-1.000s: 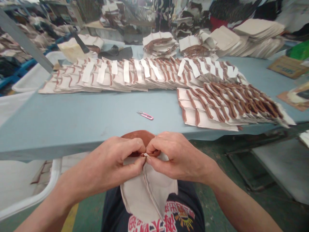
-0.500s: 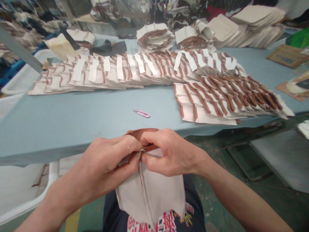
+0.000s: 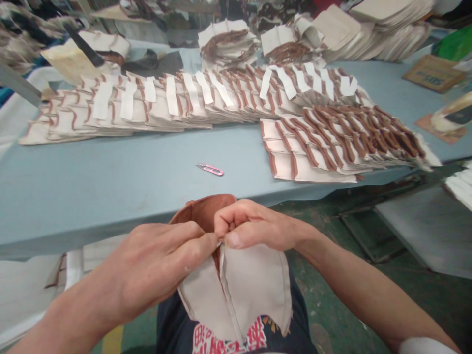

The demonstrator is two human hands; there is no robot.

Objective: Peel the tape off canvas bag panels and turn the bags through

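A cream sewn piece (image 3: 254,280) with a reddish-brown inner side hangs over my lap, its center seam running down toward me. My left hand (image 3: 162,260) pinches its top edge just left of the seam. Thumb and fingers of my right hand (image 3: 254,226) are closed on the edge just right of it, so the two hands nearly meet. Below them the seam parts a little and brown shows through. Behind my hands the piece's brown upper rim curves up. Pink thread snips (image 3: 210,169) lie on the blue-covered table (image 3: 147,172) beyond.
A long overlapping row of cream pieces (image 3: 158,110) with white paper strips spans the table. Brown-edged pieces (image 3: 313,142) lie fanned at the right. Farther back stand more stacks (image 3: 228,44), a cardboard box (image 3: 433,73) and a tape roll (image 3: 450,118).
Both hands have shifted their grip along the seam, and my right thumb now lies flatter on the edge. More brown lining shows behind them. The view has moved slightly.
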